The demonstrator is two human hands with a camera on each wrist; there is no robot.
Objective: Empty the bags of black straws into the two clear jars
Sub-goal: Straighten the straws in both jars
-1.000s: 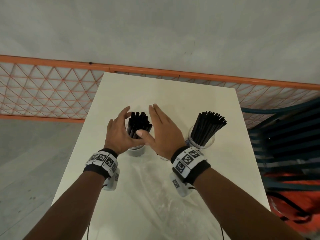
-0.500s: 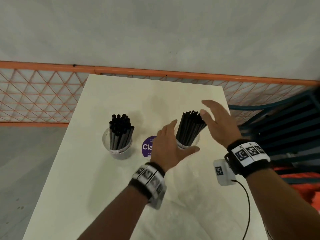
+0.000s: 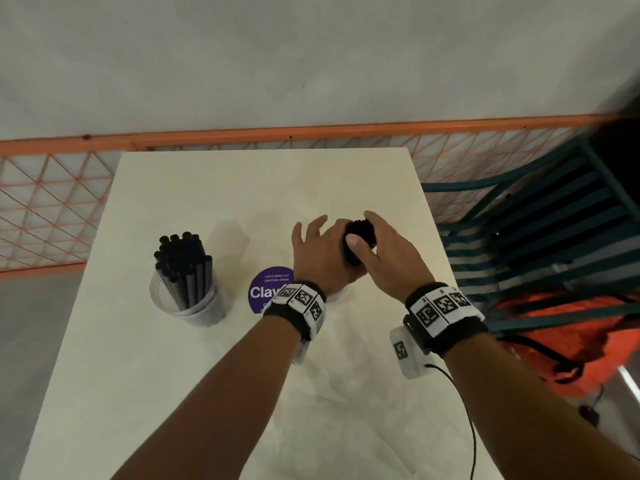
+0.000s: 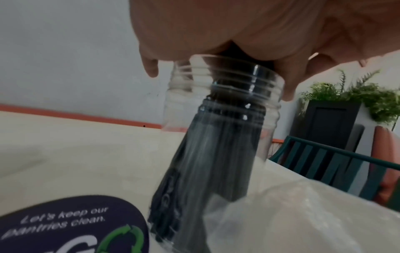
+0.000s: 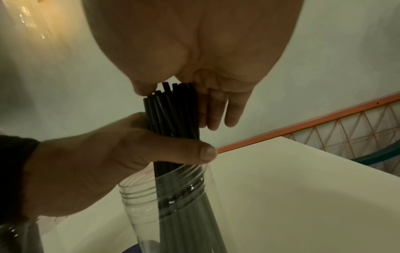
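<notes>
Both hands meet at centre right of the head view: the left hand (image 3: 322, 251) and right hand (image 3: 388, 251) curl round the straws (image 5: 173, 111) standing in the right jar (image 5: 173, 196). Left jar (image 3: 188, 299), centre left, also holds straws. Sticker (image 3: 268, 292) lies on the table (image 3: 207, 188) between the jars.

1. The left hand (image 3: 320, 252), half a second ago open just left of the bundle of black plastic straws (image 5: 173, 111) in the right-hand clear plastic jar (image 5: 173, 205), now wraps its thumb and fingers around that bundle above the rim.
2. The right hand (image 3: 384, 251), earlier spread in the air to the right, now rests against the bundle's top with its thumb across the straw ends.
3. The bundle, fanned out before, now stands gathered tight.
</notes>
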